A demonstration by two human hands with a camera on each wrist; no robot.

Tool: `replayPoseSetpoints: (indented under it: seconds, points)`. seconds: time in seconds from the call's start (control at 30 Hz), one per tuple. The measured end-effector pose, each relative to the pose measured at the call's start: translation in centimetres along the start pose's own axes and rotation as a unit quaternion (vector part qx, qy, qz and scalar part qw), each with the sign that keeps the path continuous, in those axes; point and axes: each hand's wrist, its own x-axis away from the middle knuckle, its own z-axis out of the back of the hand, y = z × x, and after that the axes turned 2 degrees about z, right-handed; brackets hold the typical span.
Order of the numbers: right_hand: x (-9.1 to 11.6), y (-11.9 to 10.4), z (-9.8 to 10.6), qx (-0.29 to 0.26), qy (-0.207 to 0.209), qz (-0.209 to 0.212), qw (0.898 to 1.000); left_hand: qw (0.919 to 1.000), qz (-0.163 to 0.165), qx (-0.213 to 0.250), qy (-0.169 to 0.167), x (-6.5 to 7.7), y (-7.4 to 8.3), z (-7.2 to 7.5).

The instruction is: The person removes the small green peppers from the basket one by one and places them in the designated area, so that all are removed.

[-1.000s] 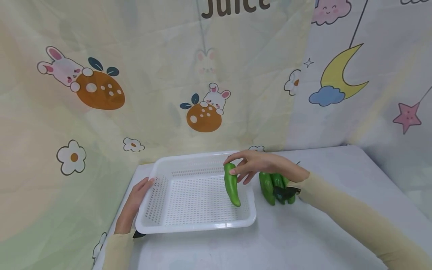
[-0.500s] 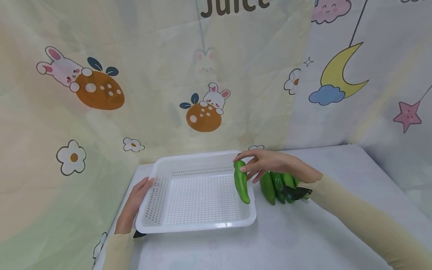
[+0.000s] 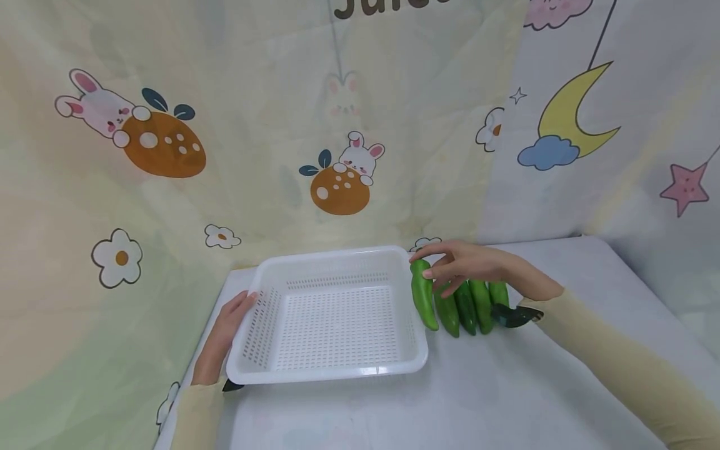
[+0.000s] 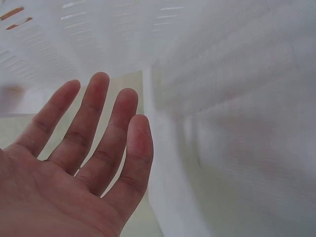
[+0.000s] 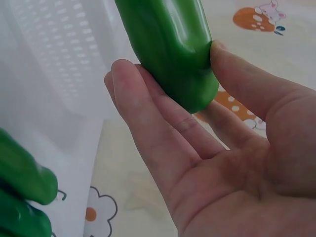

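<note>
In the head view my right hand [image 3: 472, 261] pinches a long green chili pepper [image 3: 423, 297] near its thick upper end, its tip hanging down. The right wrist view shows thumb and fingertips on opposite sides of the same pepper [image 5: 173, 47]. It overlaps the right rim of a white perforated plastic basket [image 3: 332, 377]. Partly under the right hand, several more green chili peppers [image 3: 465, 306] lie side by side on the table. My left hand [image 3: 227, 322] rests at the basket's left rim; its fingers [image 4: 91, 108] are nearly straight and spread beside the outer wall in the left wrist view.
The white table [image 3: 337, 412] runs beneath the basket and peppers. Behind it hangs a printed fabric backdrop [image 3: 270, 156] with rabbits, flowers and a moon. The backdrop's right side [image 3: 647, 237] meets the table's right edge.
My right hand has carried the pepper rightward, from over the basket's inside to its right rim, nearer the other peppers. The left hand and basket stay in place; the head view tips down slightly.
</note>
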Motion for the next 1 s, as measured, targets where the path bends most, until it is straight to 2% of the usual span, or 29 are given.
replayPoseSetpoints:
  seconds: [0.3, 1.0]
  points:
    - [1.7, 1.0, 1.4, 0.007, 0.011, -0.018, 1.0, 0.9994, -0.019, -0.026, 0.012, -0.2, -0.2, 0.0]
    - [4.9, 4.2, 3.1, 0.009, 0.038, -0.057, 0.998, 0.9996, -0.01, -0.024, 0.013, -0.2, -0.3, 0.1]
